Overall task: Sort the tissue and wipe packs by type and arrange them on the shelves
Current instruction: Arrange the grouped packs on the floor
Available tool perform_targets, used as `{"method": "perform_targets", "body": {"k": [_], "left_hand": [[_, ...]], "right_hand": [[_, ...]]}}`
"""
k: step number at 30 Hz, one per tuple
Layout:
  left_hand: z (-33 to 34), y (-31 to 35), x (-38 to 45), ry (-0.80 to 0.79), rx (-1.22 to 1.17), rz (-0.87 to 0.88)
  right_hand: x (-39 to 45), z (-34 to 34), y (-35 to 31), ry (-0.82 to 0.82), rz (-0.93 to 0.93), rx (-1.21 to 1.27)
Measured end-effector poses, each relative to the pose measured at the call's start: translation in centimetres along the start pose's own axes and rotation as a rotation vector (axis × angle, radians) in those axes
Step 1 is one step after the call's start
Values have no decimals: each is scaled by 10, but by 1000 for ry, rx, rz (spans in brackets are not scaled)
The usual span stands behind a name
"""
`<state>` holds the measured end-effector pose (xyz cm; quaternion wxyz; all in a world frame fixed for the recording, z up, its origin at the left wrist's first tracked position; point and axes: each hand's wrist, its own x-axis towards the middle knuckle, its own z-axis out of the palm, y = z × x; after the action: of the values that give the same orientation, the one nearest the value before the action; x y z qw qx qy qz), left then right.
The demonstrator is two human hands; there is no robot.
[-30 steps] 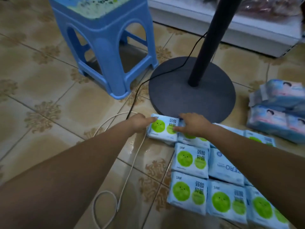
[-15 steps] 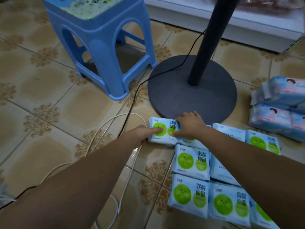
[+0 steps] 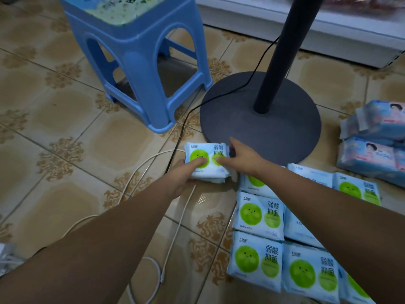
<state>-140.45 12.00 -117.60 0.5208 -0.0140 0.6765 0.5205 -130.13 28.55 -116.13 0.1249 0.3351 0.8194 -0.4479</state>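
A tan tiled floor (image 3: 65, 132) with brown floral motifs is filling the view, and a white shelf base (image 3: 328, 25) is running along the top right. A blue plastic stool (image 3: 140, 69) is standing at the upper left, just beside the dark round base of a stand (image 3: 274, 128), whose pole is rising out of frame. A black cable (image 3: 188, 115) and a white cable (image 3: 175, 227) are trailing across the tiles between them.

Both hands are gripping a small stack of green-dot packs (image 3: 207, 159) at the near edge of the stand base. The left hand (image 3: 182, 178) is clasping the stack's near left corner, thumb lying over the top pack's green dot. The right hand (image 3: 241, 159) is holding the stack's right side, thumb pressing on top and index finger reaching along the far edge. Whether the stack is resting on the floor or slightly raised, I cannot tell.

More green-dot packs are lying flat in rows (image 3: 260, 218) on the floor at lower right, touching one another. Light blue wipe packs (image 3: 372, 150) showing a baby picture are sitting piled at the right edge.
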Motion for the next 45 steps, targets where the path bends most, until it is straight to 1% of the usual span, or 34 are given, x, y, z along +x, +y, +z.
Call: {"method": "perform_targets", "body": {"k": [3,7,9,11,13,17,20,23,25,29,31,34,36,38,40,42,45], "left_hand": [[-1,-1,-26,-84,-144,-17],[15,-18,-92,-108,-310,-94],[24,-19,-134,-99,-364,-126],[31,-6,-176,-90,-369,-150],[40,23,-224,-79,-327,-177],[68,116,-325,-60,-240,-166],[100,187,-414,-47,-250,-153],[131,257,-509,-59,-211,-103],[149,303,-569,-100,-221,-62],[181,390,-667,-239,-172,86],[197,420,-710,-329,-127,136],[224,447,-764,-440,-65,176],[251,461,-795,-564,-50,162],[285,472,-824,-695,-29,106],[325,480,-853,-793,21,69],[364,482,-892,-889,112,85],[422,472,-948,-991,261,130]], "right_hand": [[-18,14,-19,50,108,300],[-70,36,-34,84,260,504],[-109,36,-42,53,338,648],[-152,21,-58,-24,423,742],[-193,-7,-83,-27,449,747],[-274,-91,-154,62,318,715],[-351,-164,-216,99,264,701],[-433,-242,-283,130,234,713],[-488,-292,-326,176,231,719],[-588,-378,-398,334,177,679],[-638,-409,-422,426,161,686],[-715,-439,-444,616,118,693],[-765,-453,-449,743,104,702],[-815,-467,-447,878,98,721],[-864,-480,-438,1015,122,735],[-916,-489,-427,1147,149,730],[-991,-499,-409,1321,193,762]]}}
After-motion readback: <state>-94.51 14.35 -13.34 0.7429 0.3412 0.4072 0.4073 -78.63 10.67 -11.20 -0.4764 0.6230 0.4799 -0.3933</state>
